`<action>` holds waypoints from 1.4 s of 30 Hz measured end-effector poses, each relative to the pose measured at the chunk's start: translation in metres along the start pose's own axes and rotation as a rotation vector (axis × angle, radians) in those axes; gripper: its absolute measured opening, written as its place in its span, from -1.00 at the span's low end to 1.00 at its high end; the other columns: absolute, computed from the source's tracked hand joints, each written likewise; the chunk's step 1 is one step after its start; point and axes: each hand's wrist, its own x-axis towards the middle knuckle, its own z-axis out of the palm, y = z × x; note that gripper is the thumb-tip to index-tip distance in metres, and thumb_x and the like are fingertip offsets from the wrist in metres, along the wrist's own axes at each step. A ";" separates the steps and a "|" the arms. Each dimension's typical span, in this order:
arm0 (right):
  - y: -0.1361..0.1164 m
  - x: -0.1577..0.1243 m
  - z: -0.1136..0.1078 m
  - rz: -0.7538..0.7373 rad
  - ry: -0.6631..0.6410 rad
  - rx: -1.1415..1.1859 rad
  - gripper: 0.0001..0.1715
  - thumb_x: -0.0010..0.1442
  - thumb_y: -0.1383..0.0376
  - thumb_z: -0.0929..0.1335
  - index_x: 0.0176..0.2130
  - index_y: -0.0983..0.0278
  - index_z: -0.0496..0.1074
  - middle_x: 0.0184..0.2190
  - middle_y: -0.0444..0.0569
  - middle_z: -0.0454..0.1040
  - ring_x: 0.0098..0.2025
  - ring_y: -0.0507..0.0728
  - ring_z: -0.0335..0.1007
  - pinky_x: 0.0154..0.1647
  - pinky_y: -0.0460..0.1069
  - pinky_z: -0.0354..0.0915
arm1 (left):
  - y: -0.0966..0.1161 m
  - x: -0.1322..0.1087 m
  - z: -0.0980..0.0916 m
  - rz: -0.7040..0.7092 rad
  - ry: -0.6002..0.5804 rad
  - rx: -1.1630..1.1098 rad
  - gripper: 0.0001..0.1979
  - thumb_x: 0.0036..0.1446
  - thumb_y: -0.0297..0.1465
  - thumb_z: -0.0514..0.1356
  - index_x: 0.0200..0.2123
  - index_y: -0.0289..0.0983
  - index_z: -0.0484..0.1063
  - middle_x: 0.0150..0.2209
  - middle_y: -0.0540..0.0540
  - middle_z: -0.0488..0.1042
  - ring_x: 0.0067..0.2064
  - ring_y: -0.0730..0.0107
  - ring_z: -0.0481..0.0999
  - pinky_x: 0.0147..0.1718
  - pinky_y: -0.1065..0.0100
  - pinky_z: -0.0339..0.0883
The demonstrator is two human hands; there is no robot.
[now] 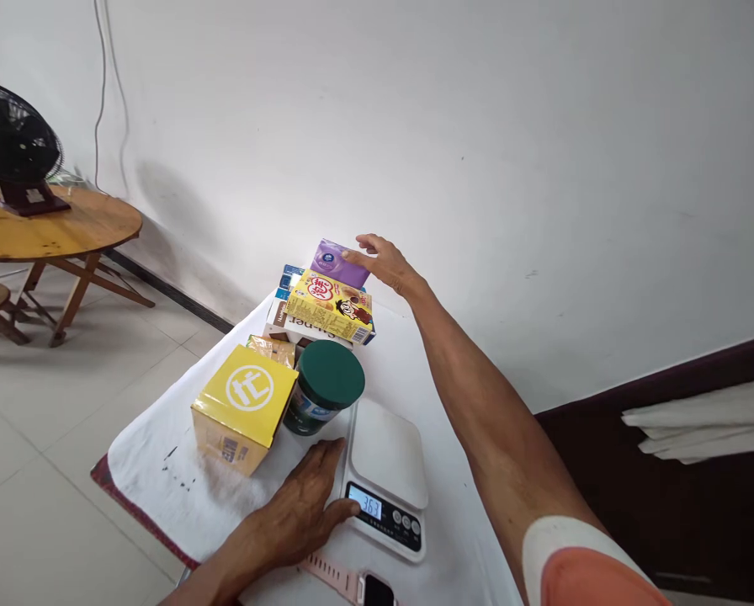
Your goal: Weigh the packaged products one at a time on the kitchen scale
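Note:
My left hand [310, 503] lies flat on the white cloth, its fingers stretched out together and its thumb at the display of a white digital scale [386, 454]. The scale's plate is bare and its display reads 363. My right hand [386, 263] reaches to the far end, thumb over a purple soft pack [337, 263], other fingers apart from it. That pack rests behind a yellow snack box [331, 305], which lies on a white box [280, 321]. Nearer are a dark green lidded tub [331, 374] and a yellow-topped carton [244, 400].
A small brown packet [273, 349] sits behind the carton, and a blue box [289, 280] beside the snack box. A smartwatch with pink strap [377, 589] lies at the near edge. The wall rises beyond the table. Left stand a wooden table [99, 220] and black fan [14, 139].

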 end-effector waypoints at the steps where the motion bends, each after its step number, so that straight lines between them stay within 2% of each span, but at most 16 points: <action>1: -0.002 -0.003 -0.003 -0.018 0.041 -0.017 -0.28 -0.08 -0.10 0.60 -0.02 0.21 0.56 0.08 0.16 0.54 0.13 0.35 0.43 0.25 0.31 0.31 | 0.001 0.000 -0.001 0.006 -0.002 0.011 -0.25 0.44 -0.11 0.13 0.54 -0.23 -0.04 0.53 -0.38 0.05 0.55 -0.13 0.02 0.47 -0.22 0.03; 3: -0.007 -0.016 -0.008 -0.073 0.139 -0.019 -0.34 -0.08 -0.11 0.60 -0.09 0.19 0.55 0.02 0.12 0.54 0.08 0.34 0.44 0.25 0.32 0.30 | 0.002 0.001 -0.004 0.029 0.007 0.036 -0.26 0.43 -0.14 0.14 0.52 -0.28 -0.02 0.51 -0.42 0.08 0.55 -0.13 0.04 0.47 -0.22 0.04; 5: -0.017 -0.044 -0.012 -0.137 0.225 0.031 -0.38 -0.08 -0.12 0.61 -0.14 0.15 0.54 -0.02 0.04 0.55 0.04 0.31 0.44 0.22 0.31 0.32 | 0.003 0.002 -0.005 0.059 0.025 0.056 -0.26 0.42 -0.17 0.16 0.50 -0.31 -0.01 0.50 -0.45 0.11 0.54 -0.12 0.07 0.48 -0.20 0.04; 7: -0.030 -0.087 -0.012 -0.169 0.259 0.101 -0.40 -0.05 -0.13 0.60 -0.13 0.12 0.52 -0.06 -0.02 0.55 0.02 0.28 0.44 0.17 0.29 0.36 | 0.002 0.003 -0.005 0.087 0.043 0.062 -0.28 0.41 -0.19 0.17 0.49 -0.30 0.00 0.48 -0.45 0.15 0.53 -0.11 0.11 0.47 -0.19 0.07; 9: -0.046 -0.140 -0.006 -0.097 0.224 0.119 -0.38 -0.01 -0.18 0.57 -0.12 0.12 0.50 -0.13 -0.02 0.56 -0.02 0.28 0.46 0.10 0.28 0.41 | 0.002 0.004 -0.005 0.114 0.060 0.066 -0.30 0.40 -0.22 0.19 0.47 -0.29 0.03 0.44 -0.44 0.21 0.50 -0.09 0.17 0.45 -0.21 0.10; 11: -0.059 -0.190 0.009 0.033 0.159 0.082 -0.28 -0.03 -0.24 0.56 -0.06 0.14 0.48 -0.10 0.04 0.55 -0.02 0.32 0.48 0.06 0.31 0.44 | 0.003 0.005 -0.005 0.138 0.068 0.078 -0.31 0.38 -0.23 0.20 0.45 -0.29 0.06 0.41 -0.43 0.26 0.47 -0.09 0.22 0.43 -0.20 0.14; 14: -0.069 -0.238 0.045 0.127 0.146 -0.002 0.11 -0.24 -0.24 0.63 0.14 0.19 0.39 0.13 0.23 0.46 0.18 0.47 0.41 0.20 0.41 0.37 | 0.006 0.007 -0.007 0.145 0.053 0.111 -0.32 0.36 -0.24 0.22 0.42 -0.37 0.11 0.38 -0.48 0.28 0.46 -0.14 0.23 0.43 -0.19 0.15; 16: -0.070 -0.246 0.070 0.153 0.178 -0.032 0.22 -0.25 -0.21 0.63 0.23 0.23 0.31 0.23 0.32 0.39 0.29 0.53 0.31 0.28 0.44 0.30 | 0.006 0.008 -0.009 0.148 0.043 0.124 -0.33 0.36 -0.25 0.21 0.40 -0.41 0.12 0.38 -0.51 0.27 0.45 -0.15 0.24 0.43 -0.18 0.14; 18: -0.070 -0.243 0.091 0.179 0.216 -0.035 0.22 -0.19 -0.19 0.61 0.27 0.25 0.27 0.25 0.34 0.37 0.32 0.54 0.28 0.29 0.45 0.28 | 0.003 0.009 -0.009 0.169 0.044 0.124 -0.34 0.38 -0.23 0.18 0.40 -0.42 0.13 0.37 -0.51 0.28 0.44 -0.14 0.26 0.43 -0.17 0.14; 22: -0.069 -0.234 0.106 0.196 0.284 -0.039 0.18 -0.18 -0.13 0.60 0.26 0.30 0.27 0.20 0.33 0.42 0.28 0.50 0.34 0.27 0.40 0.32 | -0.009 0.011 -0.005 0.201 0.061 0.119 -0.32 0.39 -0.17 0.15 0.44 -0.34 0.09 0.41 -0.44 0.26 0.48 -0.15 0.19 0.44 -0.20 0.11; 25: -0.068 -0.236 0.096 0.174 0.308 -0.033 0.09 -0.17 -0.09 0.60 0.20 0.32 0.33 0.14 0.30 0.47 0.22 0.44 0.40 0.28 0.35 0.32 | -0.017 0.013 -0.001 0.197 0.082 0.128 -0.29 0.39 -0.13 0.16 0.45 -0.33 0.10 0.43 -0.44 0.22 0.48 -0.20 0.18 0.44 -0.22 0.12; 27: -0.068 -0.239 0.082 0.161 0.324 -0.028 0.05 -0.15 -0.13 0.58 0.18 0.30 0.35 0.13 0.27 0.49 0.20 0.43 0.42 0.28 0.35 0.32 | -0.019 0.012 0.001 0.203 0.097 0.129 -0.28 0.38 -0.12 0.18 0.45 -0.33 0.11 0.42 -0.46 0.24 0.47 -0.21 0.21 0.43 -0.21 0.16; 34: -0.074 -0.263 0.008 0.038 0.336 -0.123 0.05 -0.05 -0.32 0.51 0.21 0.20 0.38 0.16 0.14 0.48 0.17 0.39 0.43 0.22 0.35 0.38 | -0.012 0.011 -0.004 0.258 0.114 0.091 -0.34 0.39 -0.19 0.19 0.45 -0.23 0.10 0.29 -0.36 0.36 0.33 -0.10 0.38 0.32 -0.16 0.32; 38: -0.070 -0.292 -0.027 0.081 0.330 -0.226 0.02 -0.01 -0.30 0.51 0.24 0.16 0.38 0.17 0.14 0.47 0.18 0.42 0.43 0.20 0.39 0.39 | -0.007 0.011 -0.008 0.270 0.091 0.134 -0.39 0.40 -0.19 0.18 0.40 -0.24 0.15 0.20 -0.34 0.42 0.26 -0.06 0.42 0.28 -0.13 0.35; 42: -0.057 -0.318 -0.042 0.149 0.325 -0.287 0.03 -0.03 -0.29 0.53 0.24 0.16 0.38 0.20 0.17 0.46 0.21 0.46 0.40 0.24 0.44 0.35 | -0.006 0.010 -0.009 0.270 0.083 0.142 -0.38 0.40 -0.23 0.16 0.43 -0.24 0.11 0.22 -0.35 0.40 0.29 -0.07 0.40 0.31 -0.15 0.31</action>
